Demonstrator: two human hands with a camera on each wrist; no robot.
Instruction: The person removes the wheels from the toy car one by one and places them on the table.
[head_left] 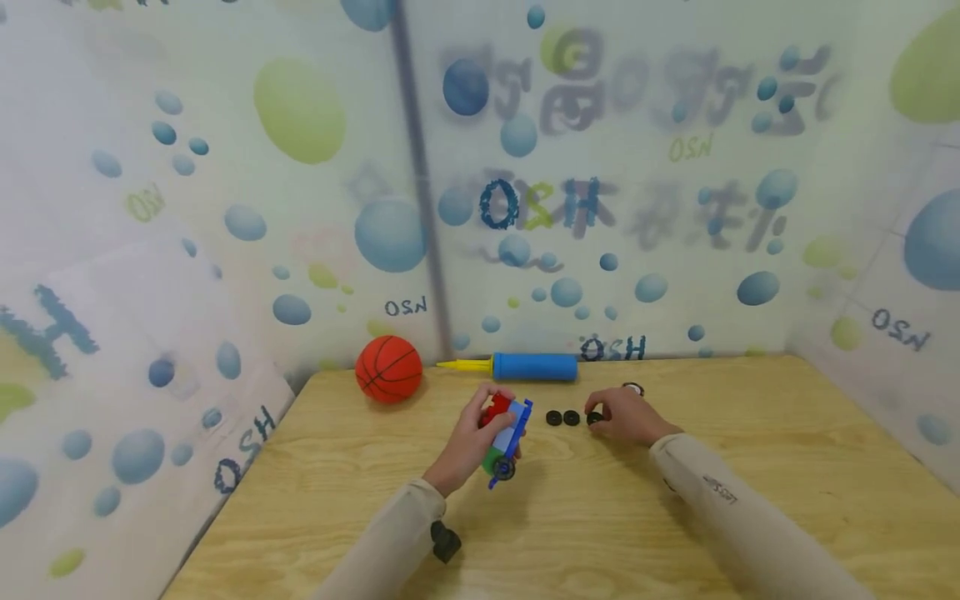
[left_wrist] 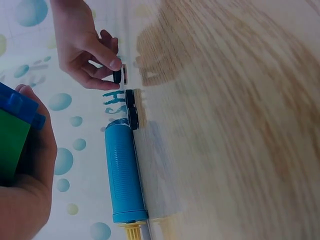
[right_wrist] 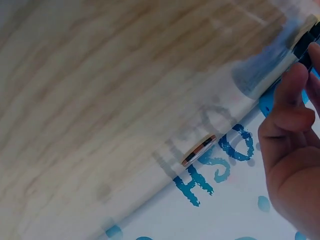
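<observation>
While the left hand [head_left: 463,446] grips a small block toy [head_left: 507,429] above the counter [head_left: 300,483], the right hand [head_left: 632,417] pinches a black wheel [head_left: 595,418] farther right, as the head view shows. Toy held tilted: red, light blue and green parts, with a darker blue strip along its right side and a dark mounted wheel [head_left: 504,468] at the near end. Two loose wheels [head_left: 572,418] lie flat on the counter between the hands, side by side, near the pinched one. White-and-black disc [head_left: 633,388] just behind the right hand, partly hidden by it. Toward the patterned wall [head_left: 337,217], an orange-red ball [head_left: 389,369] at left; to its right a blue pump [head_left: 535,367] on its side, yellow nozzle pointing at the ball. From the left wrist, the toy's green and blue parts sit against the left hand at the frame edge, cut off; across the counter, the right hand holds its wheel between thumb and fingers. Whether that wheel touches the counter, cannot tell. From the right wrist, the right hand's fingers are bent, dark wheel shapes partly cut off beside the fingertips; the disc lies near the wall, well apart from them.
</observation>
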